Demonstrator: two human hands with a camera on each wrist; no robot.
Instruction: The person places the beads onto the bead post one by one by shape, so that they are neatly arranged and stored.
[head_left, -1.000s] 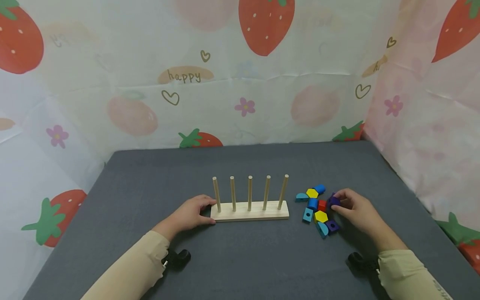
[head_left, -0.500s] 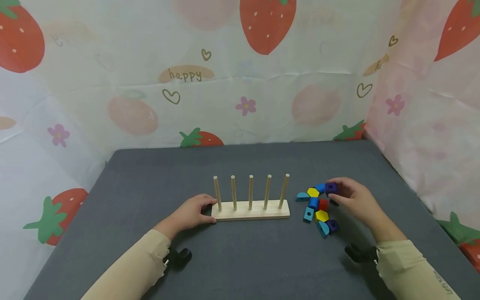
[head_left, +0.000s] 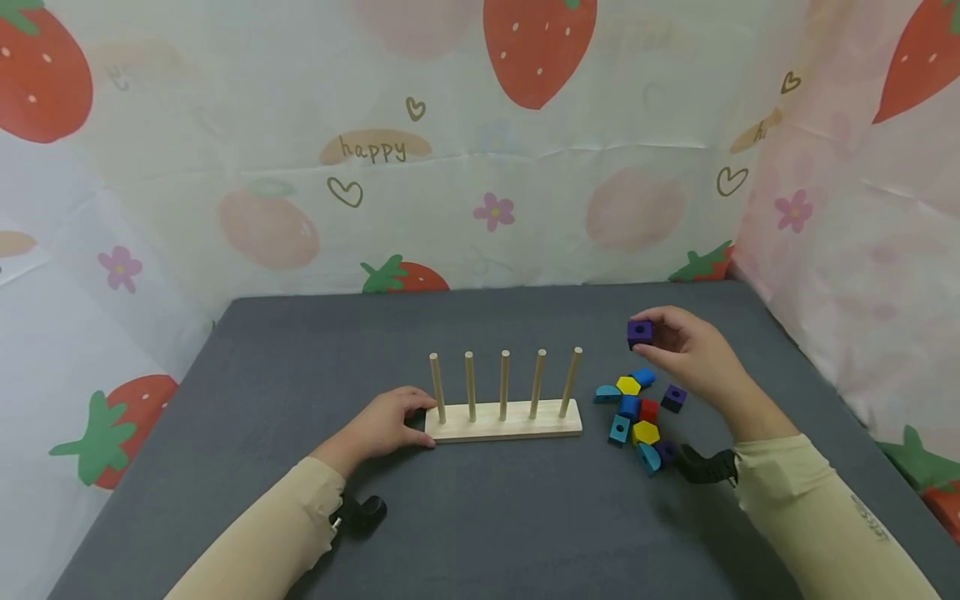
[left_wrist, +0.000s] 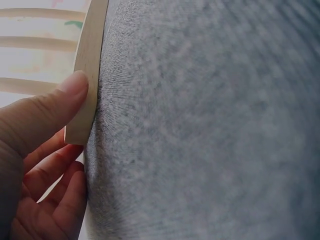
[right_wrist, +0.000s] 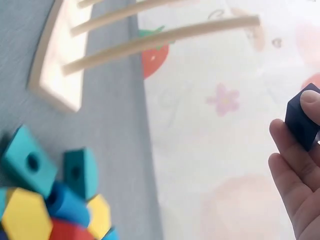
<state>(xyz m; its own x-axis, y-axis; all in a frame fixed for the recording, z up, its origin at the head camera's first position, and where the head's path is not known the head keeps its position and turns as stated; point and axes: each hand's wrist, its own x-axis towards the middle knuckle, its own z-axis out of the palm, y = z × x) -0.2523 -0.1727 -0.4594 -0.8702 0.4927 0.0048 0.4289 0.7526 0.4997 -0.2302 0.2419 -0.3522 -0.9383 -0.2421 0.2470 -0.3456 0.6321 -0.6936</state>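
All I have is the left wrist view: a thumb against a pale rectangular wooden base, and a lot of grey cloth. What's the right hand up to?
Observer: The right hand is holding a dark purple cube-shaped block in the air above the grey cloth.
Operator: Anything threaded on the round wooden pegs yet?
Observer: No, all five are bare in the head view.
Operator: And where are the small geometric blocks that aren't in hand?
Observer: In a loose group on the cloth, just to the right of the pale rectangular wooden base.
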